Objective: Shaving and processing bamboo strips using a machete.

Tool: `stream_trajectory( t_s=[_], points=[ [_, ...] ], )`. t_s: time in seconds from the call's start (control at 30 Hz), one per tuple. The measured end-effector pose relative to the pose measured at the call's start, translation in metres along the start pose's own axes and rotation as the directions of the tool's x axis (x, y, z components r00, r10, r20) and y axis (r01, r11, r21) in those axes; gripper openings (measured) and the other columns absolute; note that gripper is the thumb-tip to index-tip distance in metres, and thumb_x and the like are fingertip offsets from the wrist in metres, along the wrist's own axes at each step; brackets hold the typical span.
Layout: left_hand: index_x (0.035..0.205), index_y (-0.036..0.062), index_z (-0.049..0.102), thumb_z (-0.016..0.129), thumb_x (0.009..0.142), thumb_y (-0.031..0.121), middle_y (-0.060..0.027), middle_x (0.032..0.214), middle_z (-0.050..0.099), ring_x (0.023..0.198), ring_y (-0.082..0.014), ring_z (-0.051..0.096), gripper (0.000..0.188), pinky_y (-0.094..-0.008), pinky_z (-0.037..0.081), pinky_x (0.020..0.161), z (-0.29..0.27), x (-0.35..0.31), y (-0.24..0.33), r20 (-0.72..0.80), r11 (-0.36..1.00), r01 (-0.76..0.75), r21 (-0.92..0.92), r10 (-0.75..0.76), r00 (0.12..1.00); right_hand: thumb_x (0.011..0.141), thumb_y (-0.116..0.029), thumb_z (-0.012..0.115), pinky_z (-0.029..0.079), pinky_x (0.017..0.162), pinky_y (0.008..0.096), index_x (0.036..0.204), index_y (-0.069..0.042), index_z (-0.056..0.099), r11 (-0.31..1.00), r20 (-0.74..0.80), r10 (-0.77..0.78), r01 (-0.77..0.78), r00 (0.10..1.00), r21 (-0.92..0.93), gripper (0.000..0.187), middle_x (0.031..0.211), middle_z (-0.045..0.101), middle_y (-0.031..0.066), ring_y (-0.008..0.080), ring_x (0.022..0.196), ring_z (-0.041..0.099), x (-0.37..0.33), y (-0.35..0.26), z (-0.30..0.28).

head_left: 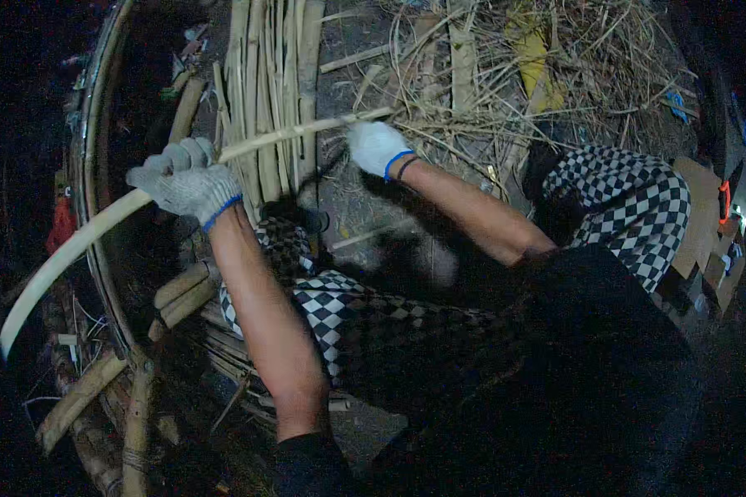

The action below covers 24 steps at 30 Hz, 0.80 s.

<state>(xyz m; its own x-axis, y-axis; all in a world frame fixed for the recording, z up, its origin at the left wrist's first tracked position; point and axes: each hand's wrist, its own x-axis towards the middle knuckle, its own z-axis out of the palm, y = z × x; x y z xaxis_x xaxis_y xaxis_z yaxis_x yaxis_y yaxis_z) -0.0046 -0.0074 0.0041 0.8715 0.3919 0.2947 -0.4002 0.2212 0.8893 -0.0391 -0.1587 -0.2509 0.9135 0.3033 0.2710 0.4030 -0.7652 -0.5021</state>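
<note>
The long bamboo strip (pixel 83 240) runs from lower left up to the right, held in the left hand (pixel 186 184) and the right hand (pixel 375 147). Behind it lies a bundle of bamboo strips (pixel 269 83), with loose straw (pixel 555 74) to its right. Bamboo poles (pixel 99 389) lie at lower left.

"Where am I working?"
"A bamboo craft yard, outdoors on bare ground: bundled canes (pixel 269 91) in front of me, split scraps (pixel 506 91) and bent hoops (pixel 95 166) lying all around."
</note>
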Motion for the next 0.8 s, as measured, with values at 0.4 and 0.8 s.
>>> stream_trajectory(
  t_s=[0.4, 0.8],
  points=[
    [0.053, 0.0217, 0.023, 0.036, 0.092, 0.052, 0.0039, 0.047, 0.016, 0.04, -0.0127, 0.016, 0.051, -0.0281, 0.016, 0.039, 0.019, -0.001, 0.0, 0.092, 1.0, 0.003, -0.016, -0.001, 0.996, 0.081, -0.018, 0.048, 0.05, 0.056, 0.0437, 0.081, -0.006, 0.061, 0.981, 0.077, 0.171, -0.177, 0.982, 0.075, 0.018, 0.069, 0.063, 0.0143, 0.0331, 0.063, 0.063, 0.009, 0.002, -0.011],
    [0.053, 0.0209, 0.026, 0.039, 0.09, 0.043, 0.0037, 0.046, 0.019, 0.038, -0.0128, 0.016, 0.046, -0.0272, 0.018, 0.039, -0.004, -0.002, 0.005, 0.128, 0.996, -0.026, -0.088, 0.037, 0.991, 0.085, -0.025, 0.049, 0.05, 0.064, 0.046, 0.085, -0.003, 0.061, 0.967, 0.342, 0.213, -0.247, 0.915, 0.059, 0.026, 0.076, 0.063, 0.0212, 0.0365, 0.072, 0.063, -0.005, 0.019, 0.001]
  ],
)
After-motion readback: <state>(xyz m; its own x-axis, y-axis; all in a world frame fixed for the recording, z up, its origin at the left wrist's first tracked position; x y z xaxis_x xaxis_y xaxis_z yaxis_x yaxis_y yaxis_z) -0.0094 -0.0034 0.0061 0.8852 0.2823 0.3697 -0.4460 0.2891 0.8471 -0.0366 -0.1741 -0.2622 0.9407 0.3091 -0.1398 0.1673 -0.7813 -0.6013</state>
